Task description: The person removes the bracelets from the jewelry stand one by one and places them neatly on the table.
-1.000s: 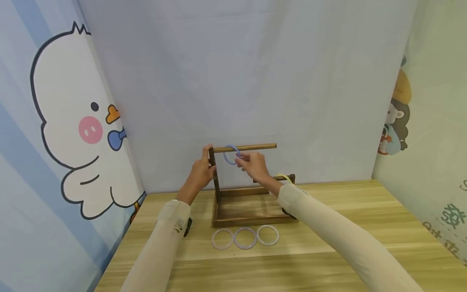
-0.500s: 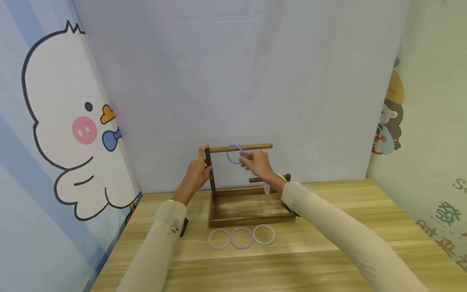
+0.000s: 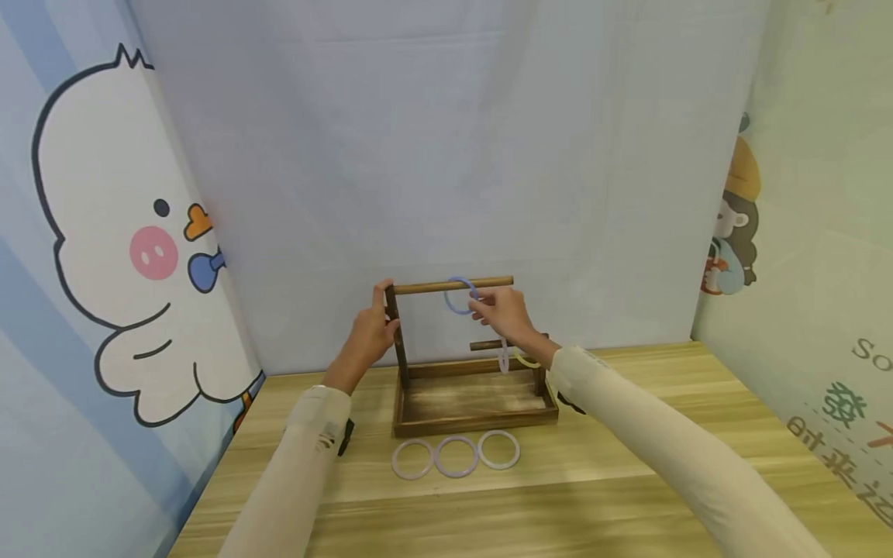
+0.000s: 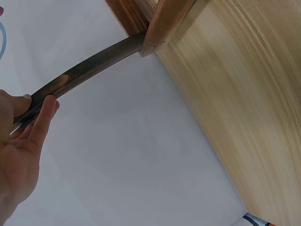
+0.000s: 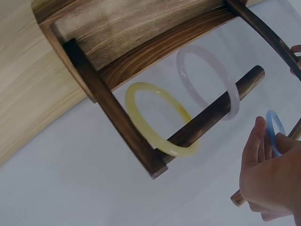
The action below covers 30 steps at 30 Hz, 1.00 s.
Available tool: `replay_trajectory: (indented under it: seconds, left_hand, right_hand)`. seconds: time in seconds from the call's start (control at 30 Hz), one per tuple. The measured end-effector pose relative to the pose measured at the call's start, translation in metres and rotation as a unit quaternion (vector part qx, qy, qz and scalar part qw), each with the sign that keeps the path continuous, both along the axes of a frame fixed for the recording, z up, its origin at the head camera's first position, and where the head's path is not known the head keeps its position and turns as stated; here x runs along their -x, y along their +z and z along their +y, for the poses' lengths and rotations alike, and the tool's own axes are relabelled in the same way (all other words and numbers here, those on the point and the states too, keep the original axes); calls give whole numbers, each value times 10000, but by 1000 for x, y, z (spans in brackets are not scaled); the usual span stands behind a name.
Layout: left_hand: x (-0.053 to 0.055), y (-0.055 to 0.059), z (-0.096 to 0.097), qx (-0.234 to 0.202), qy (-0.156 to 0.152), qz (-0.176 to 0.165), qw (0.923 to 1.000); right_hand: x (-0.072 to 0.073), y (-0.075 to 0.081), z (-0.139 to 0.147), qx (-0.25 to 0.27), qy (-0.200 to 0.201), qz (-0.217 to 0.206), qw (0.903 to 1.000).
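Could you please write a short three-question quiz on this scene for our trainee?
1. True or false: the left hand grips the dark upright post.
2. How many rings lie on the table in front of the wooden tray?
3. Which ring does the right hand pinch: (A) yellow, (B) blue or (C) pale pink?

Key: 1. True. 2. Three. 3. B, the blue ring.

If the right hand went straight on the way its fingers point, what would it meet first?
Past the blue ring it pinches, the right hand would probably first meet the upright post, near where the left hand grips it, though depth is unclear.
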State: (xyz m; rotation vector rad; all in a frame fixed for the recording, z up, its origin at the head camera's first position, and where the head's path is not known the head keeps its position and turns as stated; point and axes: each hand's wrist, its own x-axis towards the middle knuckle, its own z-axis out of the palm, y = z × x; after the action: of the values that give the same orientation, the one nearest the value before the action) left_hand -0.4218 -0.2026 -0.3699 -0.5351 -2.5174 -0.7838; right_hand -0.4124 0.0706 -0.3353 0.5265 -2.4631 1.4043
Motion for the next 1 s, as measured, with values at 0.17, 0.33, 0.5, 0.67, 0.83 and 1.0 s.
replay_trajectory:
  seconds: [0.17, 0.33, 0.5, 0.67, 0.83, 1.0]
  left_hand:
    - [1, -1, 1, 14, 36, -45, 10000]
    - [1, -2, 1, 36, -1, -85, 10000]
    - [3, -1, 1, 41, 33, -124, 9999]
    - [3, -1, 0, 58, -57, -122, 9999]
    - [1, 0, 1, 32, -63, -144, 9999]
    - [2, -2, -1, 11, -59, -96, 9999]
  right_hand:
    - [-1, 2, 11, -46, -39, 89, 9999]
    - [0, 0, 22, -14, -96, 151, 9998]
    - [3, -2, 34, -37, -162, 159, 9997]
    - [4, -4, 42, 14, -242, 52, 9997]
    - [4, -4, 47, -41, -252, 89, 9996]
    - [4, -4, 52, -36, -281, 87, 9996]
